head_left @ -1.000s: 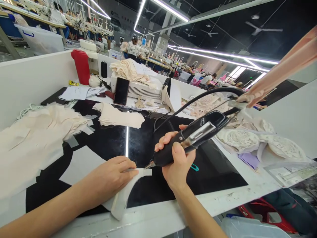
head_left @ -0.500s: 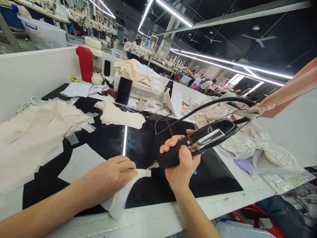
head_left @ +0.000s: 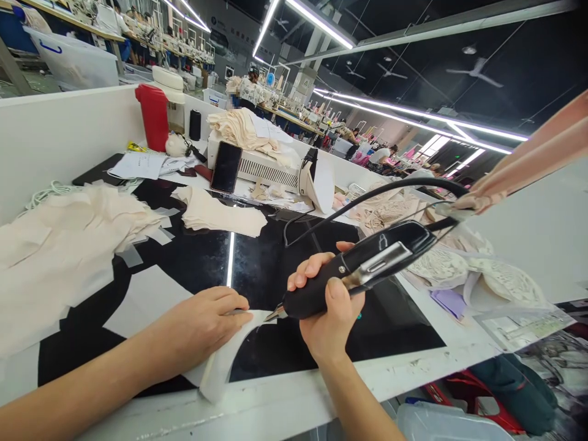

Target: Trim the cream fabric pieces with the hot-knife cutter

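Fabric piece (head_left: pixel 220 361) lies pinned under left hand (head_left: pixel 202 324); right hand (head_left: pixel 328 312) grip closed around cutter (head_left: pixel 358 266).

Left hand (head_left: pixel 202 324): palm down, fingers extended and pressed flat together toward the right hand, thumb tucked beneath the index finger; its bare forearm runs in from the lower left, nearly level. Right hand (head_left: pixel 327 309): closed in a fist-like grip just to the right of the left fingertips, thumb laid upward along the near side and the curled fingers (head_left: pixel 307 271) showing over the far side. The right wrist is straight, and its bare forearm rises from the bottom edge, leaning slightly toward the left hand.
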`<move>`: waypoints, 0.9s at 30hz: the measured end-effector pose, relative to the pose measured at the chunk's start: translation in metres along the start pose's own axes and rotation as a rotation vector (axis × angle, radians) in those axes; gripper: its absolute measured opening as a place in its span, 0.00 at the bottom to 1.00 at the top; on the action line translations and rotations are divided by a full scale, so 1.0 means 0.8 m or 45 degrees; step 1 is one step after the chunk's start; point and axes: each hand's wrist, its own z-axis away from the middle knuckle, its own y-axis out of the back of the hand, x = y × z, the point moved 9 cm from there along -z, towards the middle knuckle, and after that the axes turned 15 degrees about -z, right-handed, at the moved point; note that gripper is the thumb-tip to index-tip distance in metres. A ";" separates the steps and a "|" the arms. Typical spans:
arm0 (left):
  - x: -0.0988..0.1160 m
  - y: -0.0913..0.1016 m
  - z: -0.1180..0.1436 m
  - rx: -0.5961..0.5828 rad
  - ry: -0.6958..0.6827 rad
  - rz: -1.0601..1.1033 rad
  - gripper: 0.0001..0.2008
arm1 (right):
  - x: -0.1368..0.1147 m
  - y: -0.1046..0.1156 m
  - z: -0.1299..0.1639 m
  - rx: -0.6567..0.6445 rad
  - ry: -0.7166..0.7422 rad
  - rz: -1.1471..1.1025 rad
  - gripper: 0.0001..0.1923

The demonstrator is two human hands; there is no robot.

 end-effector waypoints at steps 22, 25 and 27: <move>-0.003 0.004 0.003 0.054 0.009 -0.023 0.14 | -0.004 0.014 0.002 0.015 0.039 0.007 0.18; -0.001 0.003 0.004 0.046 -0.009 -0.069 0.14 | -0.004 0.013 0.002 0.029 0.048 0.044 0.17; 0.002 0.003 0.005 0.051 -0.017 -0.167 0.13 | -0.004 0.013 0.002 0.037 0.051 0.060 0.17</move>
